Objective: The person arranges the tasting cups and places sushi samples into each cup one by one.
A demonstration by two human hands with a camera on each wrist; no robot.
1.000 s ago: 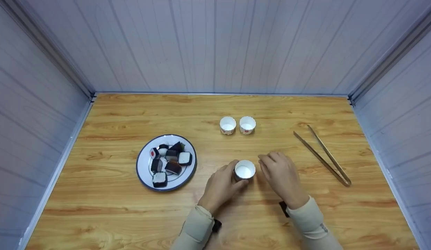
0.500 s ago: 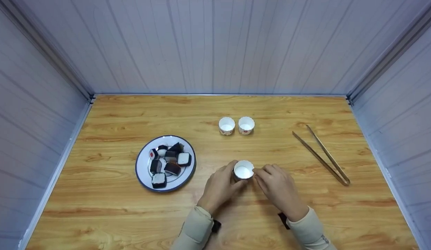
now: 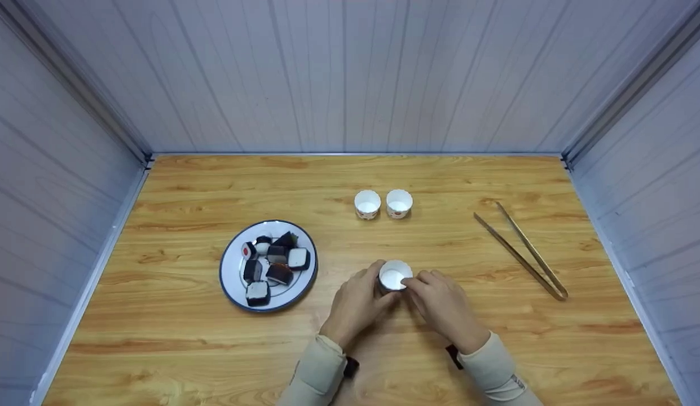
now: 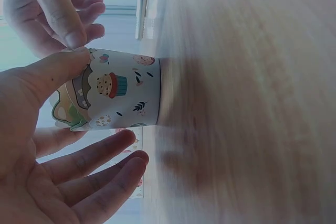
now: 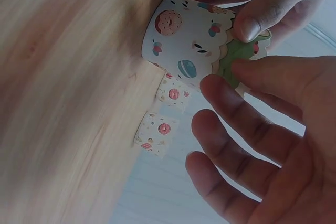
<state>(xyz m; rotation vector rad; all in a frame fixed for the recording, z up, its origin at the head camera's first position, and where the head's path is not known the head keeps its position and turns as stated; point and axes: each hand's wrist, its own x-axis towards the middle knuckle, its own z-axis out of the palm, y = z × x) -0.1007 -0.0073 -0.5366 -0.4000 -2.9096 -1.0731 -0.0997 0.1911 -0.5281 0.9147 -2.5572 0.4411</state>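
A stack of nested paper baking cups [image 3: 394,274] stands upright on the table in the head view. The outermost cup [image 4: 126,90] is white with printed cupcakes, and brown and green patterned rims show above it. My left hand [image 3: 356,307] grips the stack from the left with thumb and index finger, its other fingers spread. From the right, my right hand [image 3: 444,307] pinches the rim between thumb and index finger; in the right wrist view its thumb touches the green inner cup [image 5: 239,59]. Its remaining fingers are loosely bent. How many cups are nested is hidden.
Two more paper cups, a left one [image 3: 367,204] and a right one [image 3: 399,203], stand behind the stack. A blue-rimmed plate [image 3: 231,265] with several sushi pieces [image 3: 277,255] lies left. Metal tongs [image 3: 519,255] lie spread at right. Pale panels [image 3: 344,79] enclose the wooden table.
My right hand has moved left and in to the cup rim, its fingertips now on it. The left hand keeps its grip. The plate, the tongs and the back cups have stayed put.
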